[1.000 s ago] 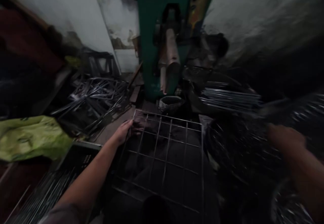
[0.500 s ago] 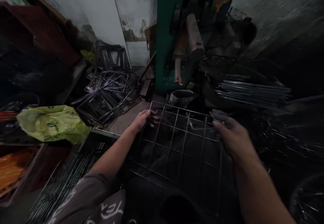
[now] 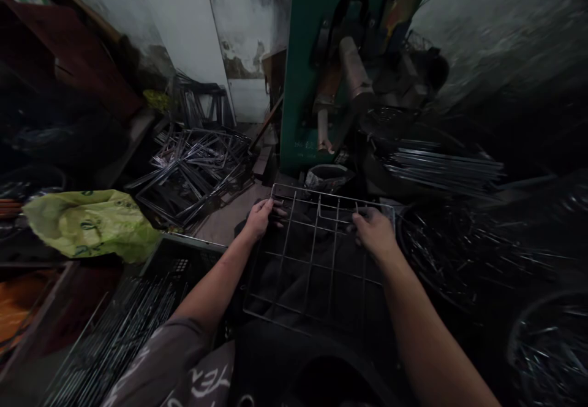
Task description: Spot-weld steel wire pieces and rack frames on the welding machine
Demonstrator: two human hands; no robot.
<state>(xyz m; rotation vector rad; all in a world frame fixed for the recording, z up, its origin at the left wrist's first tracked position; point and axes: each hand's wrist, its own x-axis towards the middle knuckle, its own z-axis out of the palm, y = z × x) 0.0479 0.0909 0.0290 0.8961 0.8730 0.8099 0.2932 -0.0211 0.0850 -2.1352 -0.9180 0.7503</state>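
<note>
At the far left of the frame, a crumpled yellow-green bag is seen lying beside a dark crate, and below it a bundle of thin metal rods is laid out. Further in, above the crate, a heap of bent wire frames is piled on the floor. At the centre, a wire grid is held flat over the lap, its far edge close under the green machine. The grid's upper left corner is gripped by the left hand, fingers curled round the wire. A small wire piece is pressed onto the grid by the right hand; how tightly it is pinched cannot be told. To the right, a stack of straight wires is shelved.

The small piece could likely slip out of line, since it is steadied by fingertips only, and fingers could be caught near the machine's arm.
</note>
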